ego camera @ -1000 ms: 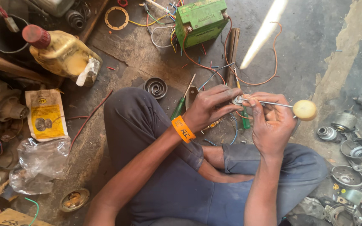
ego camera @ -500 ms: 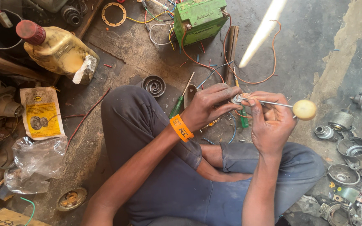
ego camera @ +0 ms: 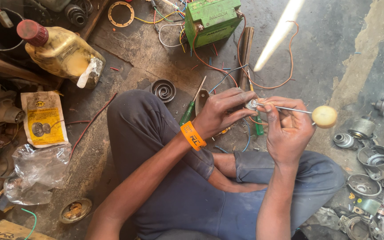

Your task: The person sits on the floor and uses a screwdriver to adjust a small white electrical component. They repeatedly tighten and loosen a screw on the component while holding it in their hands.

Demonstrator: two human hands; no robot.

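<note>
My left hand point(ego camera: 223, 111), with an orange wristband, pinches a small round metal part point(ego camera: 250, 104) between its fingertips. My right hand point(ego camera: 285, 126) grips the thin metal shaft of a screwdriver with a round yellowish handle point(ego camera: 324, 116); the tip rests on the small part. Both hands meet above my crossed legs in dark blue trousers. A green-handled screwdriver point(ego camera: 187, 113) lies on the floor just behind my left hand.
A green battery point(ego camera: 212, 18) with loose coloured wires sits at the top. A yellow oil bottle with a red cap point(ego camera: 61, 51) lies upper left. A coiled spring point(ego camera: 163, 90), a yellow packet point(ego camera: 44, 118), a plastic bag point(ego camera: 36, 171) and several metal motor parts point(ego camera: 372, 160) lie around.
The view has shifted slightly. Both hands stay together on the small part and the screwdriver, with only small finger movements.
</note>
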